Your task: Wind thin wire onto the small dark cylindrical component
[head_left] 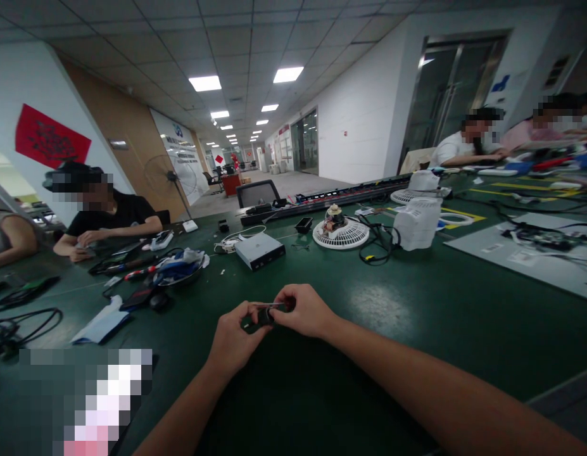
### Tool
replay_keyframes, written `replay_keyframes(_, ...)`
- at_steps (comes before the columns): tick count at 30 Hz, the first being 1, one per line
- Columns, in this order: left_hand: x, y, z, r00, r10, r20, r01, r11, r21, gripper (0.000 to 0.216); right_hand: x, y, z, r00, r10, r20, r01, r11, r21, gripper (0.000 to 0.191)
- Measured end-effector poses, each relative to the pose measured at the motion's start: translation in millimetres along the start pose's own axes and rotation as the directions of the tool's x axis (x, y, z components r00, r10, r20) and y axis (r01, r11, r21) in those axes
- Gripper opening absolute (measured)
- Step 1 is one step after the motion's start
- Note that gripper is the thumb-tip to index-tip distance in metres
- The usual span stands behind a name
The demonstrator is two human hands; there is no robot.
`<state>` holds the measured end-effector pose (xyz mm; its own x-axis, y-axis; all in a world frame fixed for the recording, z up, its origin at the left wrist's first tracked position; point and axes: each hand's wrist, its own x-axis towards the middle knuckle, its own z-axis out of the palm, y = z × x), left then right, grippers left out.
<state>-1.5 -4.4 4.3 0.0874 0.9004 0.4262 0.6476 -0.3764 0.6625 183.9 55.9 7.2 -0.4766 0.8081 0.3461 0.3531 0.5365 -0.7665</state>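
The left hand [233, 339] and right hand [302, 310] gripped a small dark part [265, 315] over the dark green surface [392, 316].
Both hands were closed on the part from either side, in front of a grey metal box [261, 249]. Right of the box lay a white fan grille [340, 235] and a white fan housing [418, 223]; left of it, tangled cables and tools [170, 266]. Beyond the box stood a pedestal fan [172, 177] under ceiling light panels [205, 83] in a white-walled hall.

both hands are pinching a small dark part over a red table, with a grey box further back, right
Not quite: the table is dark green, not red. The head view shows the left hand and right hand pinching the small dark part over it, the grey box further back.
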Motion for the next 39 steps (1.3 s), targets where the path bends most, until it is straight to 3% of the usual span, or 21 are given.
replay_keyframes(2,0,-1,1,1.0,0.004,0.001,-0.004,1.0,-0.019,0.028,0,-2,-2,1.0,0.004,0.001,-0.004,1.0,0.025,0.012)
replay_keyframes(8,0,1,0,0.999,0.038,-0.006,-0.038,0.995,-0.092,0.028,4,-1,-3,0.982,0.101,0.163,-0.137,0.963,0.232,0.013)
replay_keyframes(13,-1,-1,0,0.998,0.057,-0.019,-0.058,0.995,-0.08,0.028,9,4,-1,0.967,0.133,0.216,-0.211,0.894,0.395,0.009)
replay_keyframes(18,-2,-4,2,0.997,0.073,-0.019,-0.074,0.995,-0.063,0.028,12,8,-4,0.958,0.146,0.245,-0.253,0.833,0.492,0.018)
replay_keyframes(21,-3,-1,2,0.996,0.086,-0.027,-0.087,0.993,-0.08,0.029,13,11,-5,0.968,0.128,0.218,-0.223,0.838,0.498,0.025)
replay_keyframes(24,-4,3,2,0.995,0.095,-0.031,-0.098,0.99,-0.098,0.03,13,14,-4,0.97,0.191,0.149,-0.241,0.832,0.5,0.032)
replay_keyframes(28,-4,0,2,0.995,0.093,-0.017,-0.095,0.991,-0.09,0.029,12,17,-3,0.948,0.196,0.251,-0.299,0.82,0.488,0.031)
replay_keyframes(33,-2,-2,3,0.997,0.079,-0.01,-0.079,0.995,-0.06,0.027,11,17,-1,0.952,0.161,0.261,-0.265,0.858,0.44,0.023)
replay_keyframes(39,-1,3,1,0.998,0.067,-0.016,-0.068,0.995,-0.072,0.027,9,19,-3,0.939,0.122,0.323,-0.239,0.905,0.352,0.029)
